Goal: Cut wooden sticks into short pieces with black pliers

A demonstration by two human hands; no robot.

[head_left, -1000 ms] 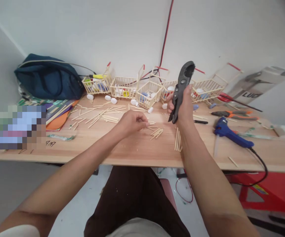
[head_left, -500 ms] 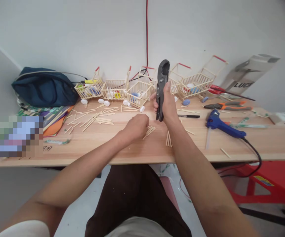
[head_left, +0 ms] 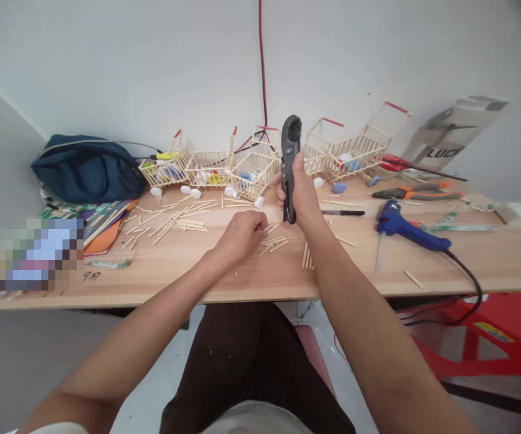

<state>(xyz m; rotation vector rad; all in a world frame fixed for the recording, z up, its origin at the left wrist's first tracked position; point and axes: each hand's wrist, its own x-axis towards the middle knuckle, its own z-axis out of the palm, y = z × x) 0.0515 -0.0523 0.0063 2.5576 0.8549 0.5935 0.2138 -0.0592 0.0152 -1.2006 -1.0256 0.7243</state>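
Note:
My right hand [head_left: 303,190] is wrapped round a black hand cutter [head_left: 290,163], held upright above the table with its rounded head at the top. Curled low over the tabletop, my left hand [head_left: 242,235] has its fingertips at one end of a short wooden stick [head_left: 272,228]. The fingers partly hide that stick's end. Just in front of these fingertips lies a small group of short sticks [head_left: 273,245]. Another bundle of sticks [head_left: 307,258] rests beside my right forearm, which covers part of it.
Several miniature stick shopping carts [head_left: 253,172] line the wall. Loose sticks [head_left: 176,220] are scattered to the left. On the right lie a black pen [head_left: 344,213], pliers [head_left: 414,193] and a blue glue gun [head_left: 416,229] with a trailing cord. A blue bag [head_left: 88,172] sits far left.
My left hand has shifted slightly left, and more of the short sticks in front of it show. My right hand still holds the cutter upright. The camera view has shifted a little.

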